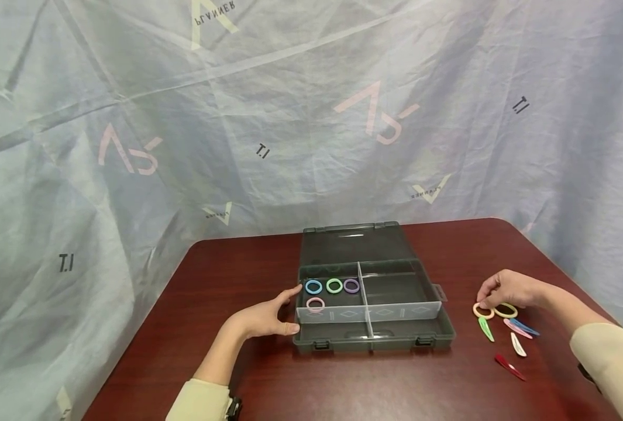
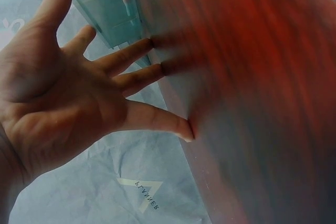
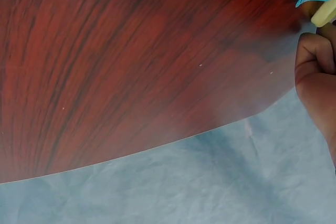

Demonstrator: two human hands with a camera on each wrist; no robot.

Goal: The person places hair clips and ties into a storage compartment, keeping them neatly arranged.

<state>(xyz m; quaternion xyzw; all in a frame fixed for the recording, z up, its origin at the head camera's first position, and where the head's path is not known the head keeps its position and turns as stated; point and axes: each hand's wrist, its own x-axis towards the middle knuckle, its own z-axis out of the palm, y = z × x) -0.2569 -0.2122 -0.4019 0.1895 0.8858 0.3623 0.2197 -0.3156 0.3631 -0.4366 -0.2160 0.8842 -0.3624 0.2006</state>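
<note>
Fingers of the right hand (image 1: 506, 288) curl down and pinch a cream hair ring (image 1: 483, 310) lying on the glossy wood-grain table (image 1: 237, 269), a yellow ring (image 1: 505, 310) touching beside it. Five flat snap clips (image 1: 513, 342) fan out just below. Left hand (image 1: 266, 316) rests flat, fingers straight, against the grey plastic box (image 1: 369, 339), beside its left compartment with four rings (image 1: 332, 288). Only the right wrist view catches the knuckles bunched; the left wrist view shows the spread palm.

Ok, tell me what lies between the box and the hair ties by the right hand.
Only bare table lies between the box and the hair ties, as the head view shows.
</note>
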